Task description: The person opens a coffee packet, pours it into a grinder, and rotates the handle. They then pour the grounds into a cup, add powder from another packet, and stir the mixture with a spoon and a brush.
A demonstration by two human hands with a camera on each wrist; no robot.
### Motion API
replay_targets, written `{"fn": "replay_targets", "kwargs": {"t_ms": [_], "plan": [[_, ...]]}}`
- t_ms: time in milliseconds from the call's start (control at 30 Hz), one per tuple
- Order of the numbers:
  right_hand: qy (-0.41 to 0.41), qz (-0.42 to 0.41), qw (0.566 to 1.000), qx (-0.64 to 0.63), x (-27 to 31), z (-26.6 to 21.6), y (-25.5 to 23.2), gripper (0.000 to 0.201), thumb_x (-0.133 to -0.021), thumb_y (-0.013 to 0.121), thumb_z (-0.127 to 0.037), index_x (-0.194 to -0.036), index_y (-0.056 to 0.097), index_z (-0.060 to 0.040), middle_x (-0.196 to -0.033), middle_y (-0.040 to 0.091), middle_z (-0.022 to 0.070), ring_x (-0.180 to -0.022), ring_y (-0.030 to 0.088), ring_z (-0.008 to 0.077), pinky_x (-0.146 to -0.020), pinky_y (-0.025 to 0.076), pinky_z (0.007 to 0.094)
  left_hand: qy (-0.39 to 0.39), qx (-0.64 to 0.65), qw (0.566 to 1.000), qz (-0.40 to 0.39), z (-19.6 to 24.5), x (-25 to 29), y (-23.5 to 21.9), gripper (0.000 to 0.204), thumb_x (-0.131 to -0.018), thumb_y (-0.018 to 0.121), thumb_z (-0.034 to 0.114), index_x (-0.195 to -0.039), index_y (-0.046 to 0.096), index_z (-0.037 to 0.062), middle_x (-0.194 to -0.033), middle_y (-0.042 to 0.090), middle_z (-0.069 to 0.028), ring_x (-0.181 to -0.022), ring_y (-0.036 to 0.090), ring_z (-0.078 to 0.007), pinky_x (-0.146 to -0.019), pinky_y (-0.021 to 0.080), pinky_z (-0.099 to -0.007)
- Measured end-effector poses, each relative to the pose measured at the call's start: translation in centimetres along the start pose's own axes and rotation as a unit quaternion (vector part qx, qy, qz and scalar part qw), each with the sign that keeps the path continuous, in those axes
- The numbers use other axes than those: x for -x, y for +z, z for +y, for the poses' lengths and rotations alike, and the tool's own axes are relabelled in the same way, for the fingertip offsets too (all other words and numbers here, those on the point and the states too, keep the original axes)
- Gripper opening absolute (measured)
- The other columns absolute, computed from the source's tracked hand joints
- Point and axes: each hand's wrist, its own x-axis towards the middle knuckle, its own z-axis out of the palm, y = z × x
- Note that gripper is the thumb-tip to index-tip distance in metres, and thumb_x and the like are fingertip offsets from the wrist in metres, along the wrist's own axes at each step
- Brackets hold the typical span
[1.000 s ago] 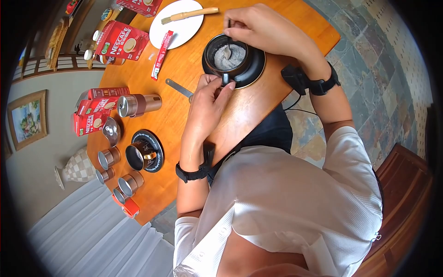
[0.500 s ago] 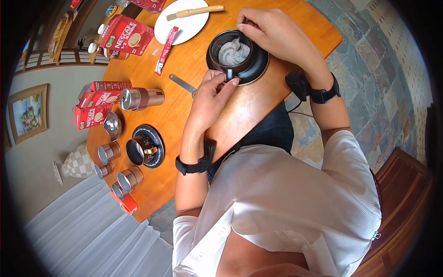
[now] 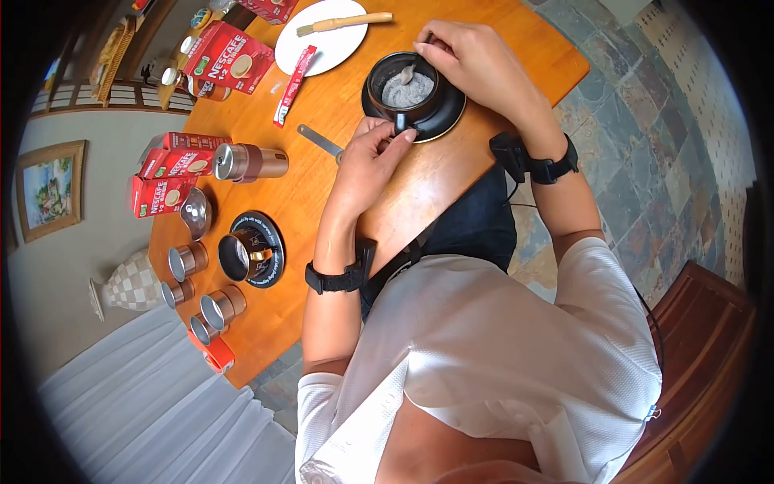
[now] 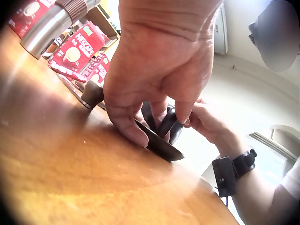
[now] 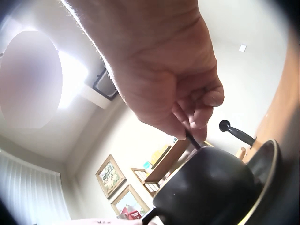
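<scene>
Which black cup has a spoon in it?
The black cup with grey contents, spoon in the right hand; the gold-handled cup shows none.

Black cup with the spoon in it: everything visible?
The black cup is glossy, likely ceramic, with rounded walls and one handle. It stands upright on a black saucer near an edge of the table, partly filled with a greyish-white substance. The left hand holds the handle; a spoon in the right hand dips inside.

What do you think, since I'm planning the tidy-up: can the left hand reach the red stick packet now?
Probably yes: bare tabletop lies between the left hand and the red stick packet, though it must first release the cup handle.
</scene>
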Motion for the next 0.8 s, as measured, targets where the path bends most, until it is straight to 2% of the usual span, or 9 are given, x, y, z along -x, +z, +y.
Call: {"fn": "replay_targets", "kwargs": {"t_ms": [133,200,233,300,400,533,633,733,800], "plan": [[0.016,-0.008,0.998,0.055,1.3,-1.9,-1.4,0.023,-0.094,0.064,-0.022,-0.096,0.067,0.0008,-0.077,0.067,0.0184,-0.070,0.066,0.0335,-0.064,0.050,0.0389,0.005,-0.007,1.000,-0.006,-0.3,-0.1,-0.1,0.025,-0.095,0.071,0.021,-0.100,0.070,-0.0034,-0.090,0.053,-0.0048,-0.079,0.049,-0.0131,-0.070,0.042,-0.0270],[0.034,-0.027,0.999,0.031,1.4,-2.9,-1.7,0.021,-0.092,0.062,-0.021,-0.089,0.068,-0.0010,-0.076,0.066,0.0214,-0.073,0.065,0.0416,-0.067,0.051,0.0476,0.012,-0.010,1.000,-0.006,-0.4,-0.1,-0.1,0.026,-0.095,0.071,0.021,-0.100,0.070,-0.0035,-0.090,0.053,-0.0054,-0.079,0.049,-0.0137,-0.070,0.042,-0.0275],[0.032,-0.028,0.999,0.033,1.3,-3.2,-1.6,0.021,-0.092,0.062,-0.021,-0.089,0.068,-0.0010,-0.076,0.066,0.0214,-0.073,0.065,0.0416,-0.067,0.051,0.0476,0.019,-0.013,1.000,-0.007,-0.4,-0.1,-0.1,0.026,-0.095,0.071,0.022,-0.101,0.070,-0.0035,-0.090,0.054,-0.0060,-0.079,0.050,-0.0143,-0.071,0.043,-0.0281],[0.040,-0.109,0.992,-0.046,0.9,-3.5,-1.3,0.021,-0.095,0.063,-0.021,-0.097,0.067,0.0001,-0.078,0.067,0.0179,-0.072,0.067,0.0332,-0.066,0.051,0.0397,0.029,-0.020,0.999,-0.007,-0.4,-0.1,-0.1,0.026,-0.095,0.071,0.022,-0.101,0.070,-0.0036,-0.090,0.054,-0.0066,-0.079,0.050,-0.0149,-0.071,0.043,-0.0285],[-0.030,-0.049,0.996,-0.064,0.7,-2.0,0.7,0.020,-0.095,0.062,-0.020,-0.098,0.066,-0.0004,-0.080,0.067,0.0185,-0.074,0.066,0.0351,-0.067,0.051,0.0411,0.043,-0.032,0.999,-0.005,-0.7,-0.1,0.0,0.027,-0.094,0.071,0.022,-0.101,0.071,-0.0037,-0.090,0.055,-0.0075,-0.079,0.051,-0.0156,-0.071,0.044,-0.0291],[-0.023,-0.023,0.999,0.012,0.4,-2.1,-0.5,0.020,-0.095,0.061,-0.019,-0.099,0.065,-0.0004,-0.082,0.067,0.0195,-0.076,0.066,0.0373,-0.068,0.051,0.0426,0.049,-0.033,0.998,-0.002,-0.5,0.0,0.0,0.027,-0.094,0.072,0.023,-0.103,0.071,-0.0033,-0.090,0.055,-0.0080,-0.079,0.052,-0.0156,-0.071,0.045,-0.0290],[-0.006,-0.027,0.997,0.078,0.6,-3.6,-2.1,0.018,-0.095,0.058,-0.018,-0.094,0.064,-0.0009,-0.084,0.067,0.0233,-0.081,0.064,0.0435,-0.071,0.050,0.0500,0.026,-0.040,0.999,-0.009,-0.1,0.0,-0.2,0.028,-0.094,0.072,0.023,-0.104,0.072,-0.0028,-0.090,0.056,-0.0085,-0.079,0.053,-0.0158,-0.071,0.045,-0.0290],[0.024,-0.104,0.992,0.067,0.4,-4.6,-2.6,0.018,-0.095,0.057,-0.018,-0.093,0.062,-0.0004,-0.084,0.066,0.0239,-0.081,0.064,0.0438,-0.071,0.050,0.0495,0.066,-0.055,0.996,-0.002,-0.4,0.0,-0.2,0.028,-0.094,0.071,0.024,-0.105,0.072,-0.0023,-0.091,0.056,-0.0087,-0.079,0.053,-0.0159,-0.071,0.046,-0.0291],[0.000,-0.165,0.986,-0.038,0.1,-4.3,-2.1,0.020,-0.097,0.057,-0.018,-0.099,0.062,0.0004,-0.079,0.065,0.0216,-0.075,0.065,0.0372,-0.067,0.049,0.0425,0.066,-0.057,0.996,-0.002,-0.5,0.0,-0.3,0.029,-0.094,0.071,0.024,-0.105,0.072,-0.0020,-0.091,0.057,-0.0090,-0.079,0.053,-0.0163,-0.071,0.046,-0.0293]]}}
